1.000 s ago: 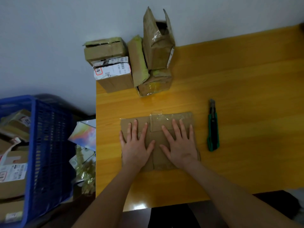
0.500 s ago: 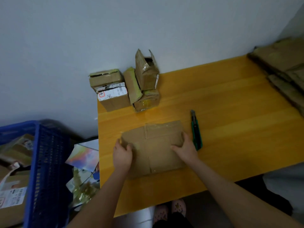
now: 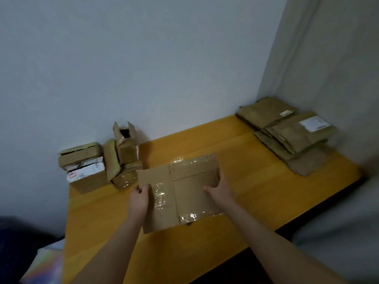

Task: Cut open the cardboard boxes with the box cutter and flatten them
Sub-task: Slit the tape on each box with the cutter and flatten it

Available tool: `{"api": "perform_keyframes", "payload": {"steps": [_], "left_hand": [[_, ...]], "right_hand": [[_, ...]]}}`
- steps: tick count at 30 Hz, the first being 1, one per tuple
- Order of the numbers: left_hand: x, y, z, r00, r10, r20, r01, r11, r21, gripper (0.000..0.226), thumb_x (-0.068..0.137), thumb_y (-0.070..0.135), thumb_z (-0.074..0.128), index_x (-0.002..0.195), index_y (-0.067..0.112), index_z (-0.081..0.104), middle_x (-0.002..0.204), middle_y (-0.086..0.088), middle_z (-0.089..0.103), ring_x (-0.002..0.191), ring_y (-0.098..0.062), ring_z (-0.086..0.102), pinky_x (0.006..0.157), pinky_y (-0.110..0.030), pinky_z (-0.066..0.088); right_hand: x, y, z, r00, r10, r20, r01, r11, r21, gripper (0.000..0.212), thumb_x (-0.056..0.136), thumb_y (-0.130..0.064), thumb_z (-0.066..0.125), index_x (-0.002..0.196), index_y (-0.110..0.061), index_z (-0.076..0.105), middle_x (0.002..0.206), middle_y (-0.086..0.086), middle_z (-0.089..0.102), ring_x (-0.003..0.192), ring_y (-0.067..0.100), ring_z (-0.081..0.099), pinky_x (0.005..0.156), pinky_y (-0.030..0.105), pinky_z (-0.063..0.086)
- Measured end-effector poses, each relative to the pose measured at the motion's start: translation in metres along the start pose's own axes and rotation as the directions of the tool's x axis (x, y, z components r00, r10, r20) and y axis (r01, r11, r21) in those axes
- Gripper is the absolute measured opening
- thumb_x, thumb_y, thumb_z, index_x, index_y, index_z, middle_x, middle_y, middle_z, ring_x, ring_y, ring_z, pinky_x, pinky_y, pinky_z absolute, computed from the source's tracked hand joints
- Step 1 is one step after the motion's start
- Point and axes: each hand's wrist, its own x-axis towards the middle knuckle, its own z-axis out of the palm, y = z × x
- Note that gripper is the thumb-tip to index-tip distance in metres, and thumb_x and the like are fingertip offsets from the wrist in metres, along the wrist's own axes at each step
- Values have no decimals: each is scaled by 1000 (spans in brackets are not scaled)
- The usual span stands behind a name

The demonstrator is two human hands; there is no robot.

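Flat, tape-glossed brown cardboard box [image 3: 189, 194], side edges clamped in curled fingers of left hand [image 3: 139, 199] and right hand [image 3: 221, 191], over smooth yellow counter [image 3: 256, 181].

Flattened box [image 3: 190, 193]: plain brown, with shiny clear tape patches.
Table [image 3: 256, 187]: yellow-orange, faint wood grain.
Far-left boxes [image 3: 88, 181]: brown; one carries a white label with a red mark.
Far-right stack [image 3: 291, 138]: dull brown cardboard, white labels.
Wall [image 3: 164, 68]: pale grey.
Near-left sheet [image 3: 47, 265]: rainbow sheen.
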Motion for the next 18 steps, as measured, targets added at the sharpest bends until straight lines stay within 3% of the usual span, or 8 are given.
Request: {"api": "perform_keyframes", "payload": {"steps": [6,12,16,18], "left_hand": [[-38,55,120,997,65,48,-70,991,118,40,96,23,57,130,4,51,120,-15,61,110,-34,57,93,-39,44],[-81,105,233,989,-59,137,70,994,-82,26,94,18,60,119,9,57,106,-9,59,96,-26,56,87,-36,45],[-88,142,291,977,-83,196,112,983,-147,14,93,3,58,106,6,57,87,-11,60,70,-18,53,62,-30,47],[-86,162,319,976,-60,209,101,976,-192,14,94,1,58,106,6,53,93,-13,62,73,-20,56,64,-32,49]], "right_hand": [[60,33,-121,999,-6,-53,7,1000,13,81,88,-26,66,153,-22,17,152,1,36,134,27,42,110,41,35],[111,57,-241,989,-36,-145,27,998,-61,69,93,-31,59,151,-28,23,150,0,38,134,28,41,106,44,37],[152,58,-305,971,-61,-230,21,985,-174,68,94,-32,58,151,-26,22,150,6,37,135,29,39,105,47,36],[171,57,-327,947,-89,-309,-12,951,-310,71,93,-33,58,151,-26,19,150,11,32,135,31,35,106,48,37]]}}
